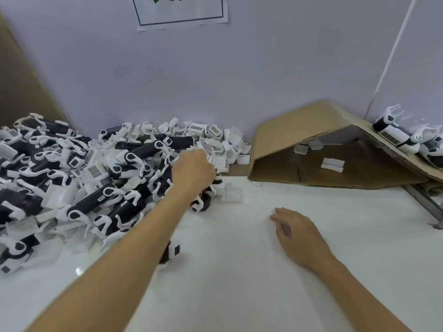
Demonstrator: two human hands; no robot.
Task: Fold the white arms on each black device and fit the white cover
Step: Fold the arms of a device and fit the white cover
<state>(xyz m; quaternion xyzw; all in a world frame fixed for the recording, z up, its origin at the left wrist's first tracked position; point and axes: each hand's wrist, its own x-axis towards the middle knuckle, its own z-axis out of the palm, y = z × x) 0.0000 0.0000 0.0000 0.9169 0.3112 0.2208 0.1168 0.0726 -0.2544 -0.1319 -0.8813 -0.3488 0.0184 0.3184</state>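
Note:
A big heap of black devices with white arms [79, 178] covers the left of the white table [263, 271]. Behind it lies a pile of white covers [215, 140]. My left hand [193, 172] reaches over the heap's right edge with curled fingers, gripping a black device [203, 200] whose white arms stick out below the hand. One loose white cover [233, 195] lies just right of that device. My right hand [297, 233] rests flat on the table, fingers relaxed, holding nothing.
A folded cardboard sheet [311, 133] leans like a ramp at the back right, with a few white covers under it. Several finished devices [407, 137] lie on its right slope. Another cardboard panel [21, 92] stands at the far left. A wall runs behind.

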